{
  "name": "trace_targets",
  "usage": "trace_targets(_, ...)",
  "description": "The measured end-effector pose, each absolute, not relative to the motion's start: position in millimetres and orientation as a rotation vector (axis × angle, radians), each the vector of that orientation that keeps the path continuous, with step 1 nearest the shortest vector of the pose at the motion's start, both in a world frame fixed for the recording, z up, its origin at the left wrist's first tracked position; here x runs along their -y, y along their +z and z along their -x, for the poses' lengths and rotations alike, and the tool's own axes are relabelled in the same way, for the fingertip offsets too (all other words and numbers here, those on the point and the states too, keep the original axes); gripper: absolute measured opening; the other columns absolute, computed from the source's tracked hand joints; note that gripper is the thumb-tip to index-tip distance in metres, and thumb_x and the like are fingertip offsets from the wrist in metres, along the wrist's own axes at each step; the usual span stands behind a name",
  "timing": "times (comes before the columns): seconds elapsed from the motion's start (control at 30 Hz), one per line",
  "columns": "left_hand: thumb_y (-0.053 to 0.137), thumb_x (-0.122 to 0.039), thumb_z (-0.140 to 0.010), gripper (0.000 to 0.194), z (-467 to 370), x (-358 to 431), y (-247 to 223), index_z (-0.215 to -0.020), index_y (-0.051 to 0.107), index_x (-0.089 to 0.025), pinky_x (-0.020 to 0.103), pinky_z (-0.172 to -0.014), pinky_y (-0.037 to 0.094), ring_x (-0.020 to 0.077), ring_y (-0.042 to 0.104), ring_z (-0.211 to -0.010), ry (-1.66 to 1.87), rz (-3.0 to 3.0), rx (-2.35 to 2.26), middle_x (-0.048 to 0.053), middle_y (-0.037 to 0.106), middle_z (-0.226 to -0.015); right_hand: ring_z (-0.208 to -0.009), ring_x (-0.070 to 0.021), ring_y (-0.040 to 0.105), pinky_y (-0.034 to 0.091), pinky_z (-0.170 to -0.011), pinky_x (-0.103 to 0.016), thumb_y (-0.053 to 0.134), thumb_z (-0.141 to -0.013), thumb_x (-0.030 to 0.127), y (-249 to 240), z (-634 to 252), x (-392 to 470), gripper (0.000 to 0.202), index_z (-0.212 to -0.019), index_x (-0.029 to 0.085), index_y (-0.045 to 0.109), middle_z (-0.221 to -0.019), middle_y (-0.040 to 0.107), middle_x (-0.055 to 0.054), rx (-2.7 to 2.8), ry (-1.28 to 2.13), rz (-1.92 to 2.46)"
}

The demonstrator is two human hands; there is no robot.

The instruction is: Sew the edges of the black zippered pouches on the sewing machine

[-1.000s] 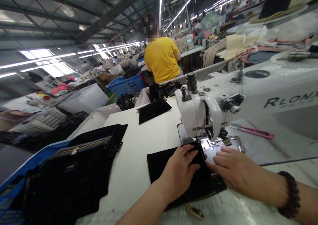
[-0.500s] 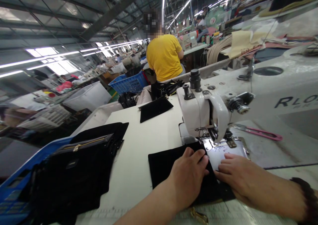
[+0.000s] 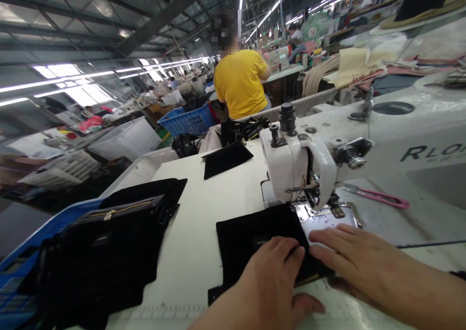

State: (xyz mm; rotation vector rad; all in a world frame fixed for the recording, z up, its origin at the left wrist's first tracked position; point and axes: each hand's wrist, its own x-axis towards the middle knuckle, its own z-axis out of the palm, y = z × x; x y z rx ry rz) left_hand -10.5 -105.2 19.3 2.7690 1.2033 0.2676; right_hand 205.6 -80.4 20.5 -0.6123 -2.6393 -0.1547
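Observation:
A black fabric piece lies flat on the pale table, its upper right corner beside the metal plate of a white sewing machine. My left hand rests on the fabric, fingers together on top and thumb spread toward the table's front. At the fabric's right edge, my right hand lies with its fingers stretched out and their tips touching the cloth. Part of the fabric's lower edge is hidden under my hands.
Stacked black pieces with a zipper lie over a blue basket at left. A smaller black piece sits behind. Pink-handled snips lie right of the needle area. A person in yellow sits beyond.
The fabric's near part has shifted, and a small dark label now shows on it. My left hand has moved down toward me, its thumb spreading. My right hand has come slightly left, its fingers straighter.

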Motion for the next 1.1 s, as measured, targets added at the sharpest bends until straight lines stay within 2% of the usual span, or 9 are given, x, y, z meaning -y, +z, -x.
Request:
trace_targets(0.07, 0.047, -0.047, -0.088, 0.051, 8, 116, 10, -0.114, 0.058, -0.005, 0.031, -0.088, 0.05, 0.0237, 0.06, -0.1, 0.404, -2.868, -1.256, 0.012, 0.064, -0.113, -0.08, -0.0233, 0.062, 0.049, -0.07, -0.039, 0.029, -0.075, -0.001, 15, -199, 85, 0.041, -0.102, 0.013, 0.055, -0.094, 0.067, -0.009, 2.637, -0.317, 0.534)
trace_targets(0.13, 0.038, -0.027, -0.091, 0.037, 4, 121, 1, -0.111, 0.06, -0.005, 0.03, -0.085, 0.051, 0.0231, 0.062, -0.097, 0.534, -2.979, -1.317, 0.013, 0.066, -0.11, -0.082, -0.0253, 0.062, 0.046, -0.074, -0.043, 0.028, -0.075, -0.004, 8, -196, 88, 0.042, -0.103, 0.01, 0.057, -0.093, 0.067, -0.01, 2.623, -0.416, 0.487)
trace_targets(0.23, 0.026, -0.012, -0.091, 0.04, 1, 119, -2, -0.106, 0.063, -0.007, 0.028, -0.086, 0.049, 0.0213, 0.062, -0.097, 0.655, -3.109, -1.31, 0.011, 0.067, -0.108, -0.086, -0.0282, 0.06, 0.044, -0.076, -0.045, 0.029, -0.078, -0.003, 5, -199, 92, 0.04, -0.102, 0.008, 0.059, -0.096, 0.067, -0.013, 2.591, -0.472, 0.415)
trace_targets(0.37, 0.027, -0.015, -0.093, 0.039, 2, 113, 6, -0.11, 0.062, -0.007, 0.028, -0.096, 0.042, 0.0202, 0.058, -0.107, 0.423, -3.249, -1.059, 0.01, 0.065, -0.114, -0.071, -0.0237, 0.059, 0.044, -0.069, -0.041, 0.029, -0.082, 0.0, 11, -201, 94, 0.038, -0.091, 0.013, 0.063, -0.083, 0.067, -0.011, 2.629, -0.347, 0.382)
trace_targets(0.5, 0.033, -0.021, -0.094, 0.036, 2, 112, 10, -0.116, 0.058, -0.008, 0.027, -0.097, 0.039, 0.0192, 0.055, -0.111, 0.101, -3.245, -0.991, 0.009, 0.061, -0.12, -0.062, -0.0192, 0.056, 0.046, -0.066, -0.036, 0.033, -0.081, 0.002, 15, -199, 93, 0.032, -0.086, 0.017, 0.06, -0.073, 0.064, -0.006, 2.662, -0.296, 0.403)
trace_targets(0.67, 0.03, -0.02, -0.095, 0.037, 0, 110, 4, -0.116, 0.058, -0.008, 0.026, -0.099, 0.037, 0.0181, 0.053, -0.112, 0.138, -3.226, -1.039, 0.008, 0.061, -0.12, -0.068, -0.0204, 0.056, 0.046, -0.069, -0.037, 0.032, -0.079, 0.002, 1, -199, 93, 0.033, -0.089, 0.016, 0.06, -0.077, 0.064, -0.006, 2.637, -0.343, 0.495)
trace_targets(0.9, 0.034, -0.021, -0.093, 0.036, 4, 95, 2, -0.12, 0.053, -0.005, 0.027, -0.101, 0.034, 0.0189, 0.049, -0.118, 0.007, -3.176, -1.04, 0.01, 0.056, -0.127, -0.071, -0.0211, 0.058, 0.043, -0.073, -0.04, 0.025, -0.078, -0.005, -3, -194, 84, 0.041, -0.09, 0.012, 0.06, -0.081, 0.065, -0.009, 2.545, -0.309, 0.569)
trace_targets(1.1, 0.04, -0.021, -0.091, 0.035, 3, 80, -1, -0.12, 0.052, -0.005, 0.028, -0.1, 0.036, 0.0194, 0.051, -0.115, 0.014, -3.143, -1.078, 0.011, 0.056, -0.126, -0.066, -0.0202, 0.056, 0.043, -0.062, -0.036, 0.023, -0.083, -0.001, -3, -190, 69, 0.04, -0.089, 0.011, 0.06, -0.074, 0.063, -0.009, 2.561, -0.345, 0.62)
